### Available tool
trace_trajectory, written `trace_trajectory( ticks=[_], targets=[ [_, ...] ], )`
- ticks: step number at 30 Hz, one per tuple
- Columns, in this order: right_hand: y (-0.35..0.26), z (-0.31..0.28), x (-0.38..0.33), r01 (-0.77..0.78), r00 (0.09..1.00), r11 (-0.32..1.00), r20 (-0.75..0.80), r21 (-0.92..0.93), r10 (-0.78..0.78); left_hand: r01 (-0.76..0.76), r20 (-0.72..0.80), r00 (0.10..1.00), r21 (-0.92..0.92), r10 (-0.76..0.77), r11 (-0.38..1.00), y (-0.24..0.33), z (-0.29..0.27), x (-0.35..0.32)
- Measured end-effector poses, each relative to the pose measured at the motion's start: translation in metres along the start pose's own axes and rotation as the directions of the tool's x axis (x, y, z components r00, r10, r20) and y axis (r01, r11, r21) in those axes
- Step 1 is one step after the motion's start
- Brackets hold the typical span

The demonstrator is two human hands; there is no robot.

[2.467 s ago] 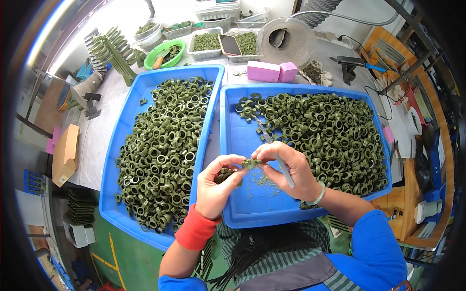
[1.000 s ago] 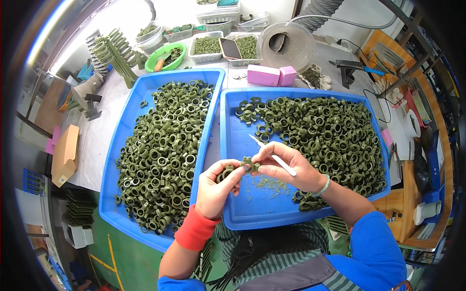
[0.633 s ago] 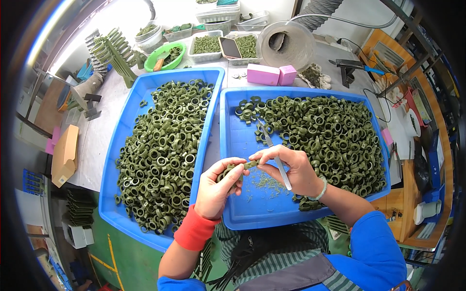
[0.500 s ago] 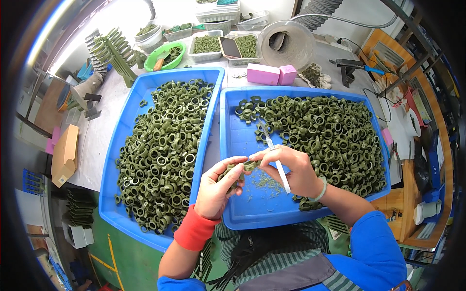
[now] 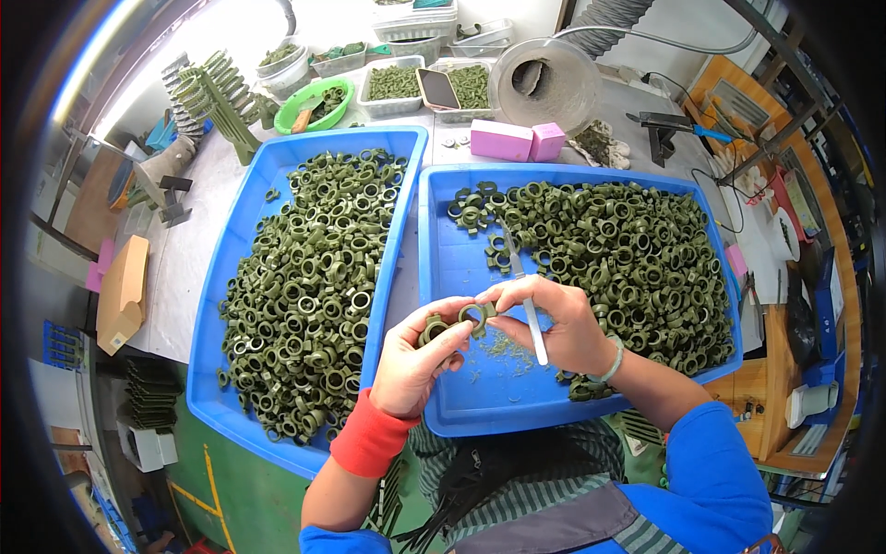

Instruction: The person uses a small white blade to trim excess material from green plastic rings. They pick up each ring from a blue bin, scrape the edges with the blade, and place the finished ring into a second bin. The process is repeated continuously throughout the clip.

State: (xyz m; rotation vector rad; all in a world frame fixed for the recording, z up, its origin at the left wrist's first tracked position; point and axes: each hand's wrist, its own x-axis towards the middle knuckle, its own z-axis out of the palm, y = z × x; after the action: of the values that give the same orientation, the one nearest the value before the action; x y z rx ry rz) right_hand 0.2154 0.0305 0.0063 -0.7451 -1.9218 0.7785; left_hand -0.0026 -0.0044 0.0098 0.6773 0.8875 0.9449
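Observation:
My left hand [image 5: 415, 360] is closed around dark green ring-shaped parts; one green ring [image 5: 473, 317] stands out at its fingertips, its round hole facing up. My right hand [image 5: 554, 321] pinches the far side of that ring between thumb and forefinger. A slim silver scalpel [image 5: 530, 319] is also held in my right hand, blade pointing away from me and handle end toward me. Both hands are over the near left part of the right blue tray [image 5: 452, 406], where green shavings [image 5: 508, 355] lie. How many rings my left palm holds is hidden.
The right tray has a heap of green rings [image 5: 637, 258]. Beside it, a left blue tray [image 5: 249, 175] carries another heap [image 5: 314, 286]. Behind stand pink blocks [image 5: 503, 140], a phone [image 5: 437, 90] on clear tubs, a green basket [image 5: 318, 102] and a wide duct mouth [image 5: 554, 92].
The ring at my fingertips has turned so that its hole now shows. My right hand has shifted slightly, and the scalpel stands a little steeper.

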Motion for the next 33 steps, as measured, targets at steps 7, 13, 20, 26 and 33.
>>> trace_trajectory(
  ticks=[7, 13, 20, 26, 33],
  targets=[
    [-0.008, 0.007, -0.003, -0.254, 0.967, 0.957, 0.071, 0.139, 0.247, -0.172, -0.001, 0.984, 0.181, 0.176, 0.968, -0.006, 0.002, 0.004],
    [0.002, 0.003, -0.007, -0.375, 0.926, 0.882, 0.079, 0.285, 0.368, -0.28, 0.021, 0.954, 0.413, 0.299, 0.867, -0.002, -0.001, 0.004],
    [0.05, -0.027, 0.018, -0.249, 0.963, 0.851, -0.026, -0.463, 0.268, -0.119, 0.024, 0.422, 0.992, 0.906, 0.029, 0.047, -0.075, 0.001],
    [0.092, -0.004, 0.012, -0.077, 0.969, 0.778, 0.138, -0.624, 0.207, -0.446, -0.017, 0.702, 0.769, 0.712, 0.458, 0.03, -0.043, 0.011],
    [0.028, -0.004, 0.016, -0.216, 0.954, 0.974, 0.194, -0.074, 0.227, -0.329, 0.027, 0.937, 0.412, 0.349, 0.85, -0.003, -0.018, 0.012]
  ],
)
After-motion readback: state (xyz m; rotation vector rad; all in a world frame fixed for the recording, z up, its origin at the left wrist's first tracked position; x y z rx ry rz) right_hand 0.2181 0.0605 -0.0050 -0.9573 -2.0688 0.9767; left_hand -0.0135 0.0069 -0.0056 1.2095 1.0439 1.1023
